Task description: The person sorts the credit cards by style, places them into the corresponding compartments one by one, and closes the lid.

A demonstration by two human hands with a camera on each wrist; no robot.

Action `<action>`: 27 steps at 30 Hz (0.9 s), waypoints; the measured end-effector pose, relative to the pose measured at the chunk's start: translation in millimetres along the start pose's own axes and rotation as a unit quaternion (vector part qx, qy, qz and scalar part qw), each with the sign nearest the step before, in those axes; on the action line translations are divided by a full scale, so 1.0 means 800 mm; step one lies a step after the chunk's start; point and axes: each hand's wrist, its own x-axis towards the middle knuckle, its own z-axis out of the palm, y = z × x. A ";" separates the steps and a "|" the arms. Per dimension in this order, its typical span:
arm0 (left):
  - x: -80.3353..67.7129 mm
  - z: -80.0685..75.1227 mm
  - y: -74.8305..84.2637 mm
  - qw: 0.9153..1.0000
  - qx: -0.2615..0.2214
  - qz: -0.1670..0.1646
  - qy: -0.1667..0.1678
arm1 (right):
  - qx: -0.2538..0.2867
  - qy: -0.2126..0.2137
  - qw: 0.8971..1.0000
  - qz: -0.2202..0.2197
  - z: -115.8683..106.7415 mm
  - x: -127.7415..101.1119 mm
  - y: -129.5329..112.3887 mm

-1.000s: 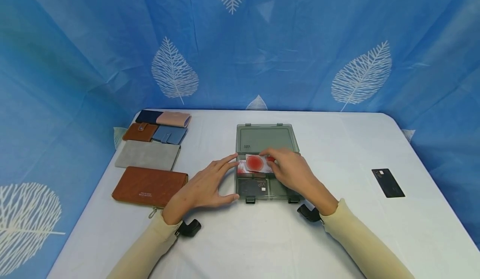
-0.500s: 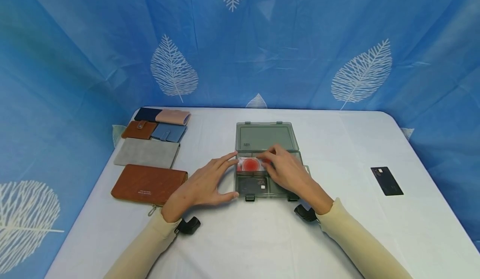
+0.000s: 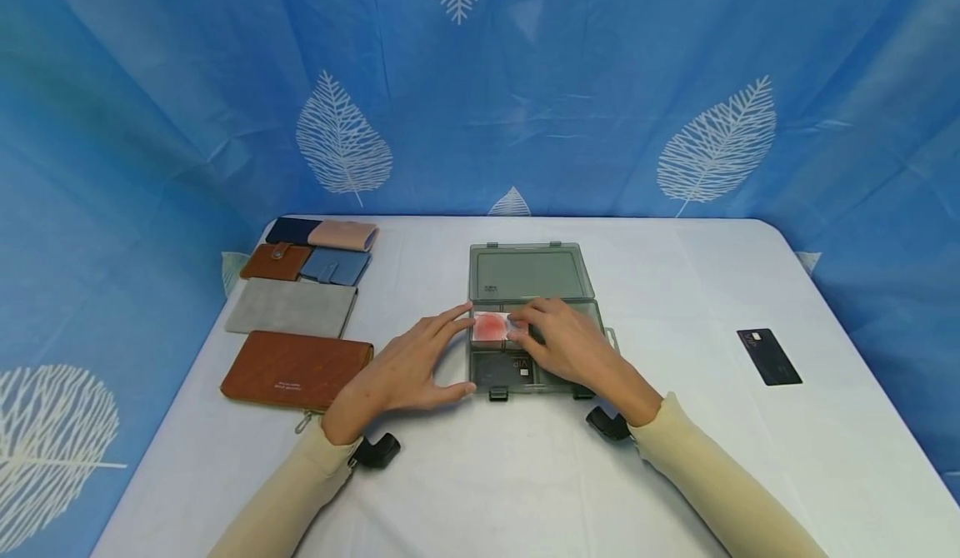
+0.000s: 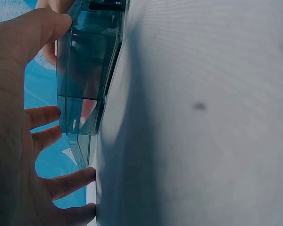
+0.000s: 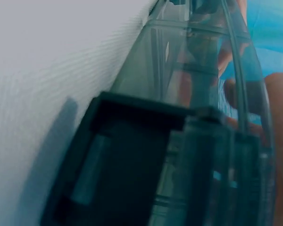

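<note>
A grey-green see-through plastic organizer box (image 3: 532,271) lies with its lid folded back at the table's middle. In its left compartment behind the front row is a white card with a red blotch (image 3: 490,326). My right hand (image 3: 573,341) reaches over the box from the right, thumb and fingertips pinching the card's right end. My left hand (image 3: 408,366) is spread beside the box, its fingertips at the left wall (image 4: 80,70). A black VIP card (image 3: 498,370) lies in the front left compartment. The right hand is partly hidden behind the box wall (image 5: 151,61) in the right wrist view.
Another black card (image 3: 769,356) lies at the right of the white table (image 3: 675,291). On the left are a brown zip wallet (image 3: 297,368), a grey wallet (image 3: 292,306) and several smaller wallets (image 3: 335,266). A patterned blue cloth (image 3: 570,125) hangs behind.
My right hand has moved slightly left and lowered the card from above the box into the left compartment. The card's red circle now looks paler and blotchy. The left hand keeps its place.
</note>
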 end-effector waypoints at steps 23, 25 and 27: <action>0.002 0.001 0.001 1.000 0.006 0.002 0.010 | 0.028 0.049 0.998 0.035 -0.034 -0.040 0.053; 0.002 0.001 0.001 1.000 0.006 0.002 0.011 | 0.028 0.056 0.997 0.041 -0.039 -0.046 0.060; 0.001 0.002 0.001 1.000 0.005 0.005 0.011 | 0.028 0.062 0.996 0.050 -0.044 -0.054 0.068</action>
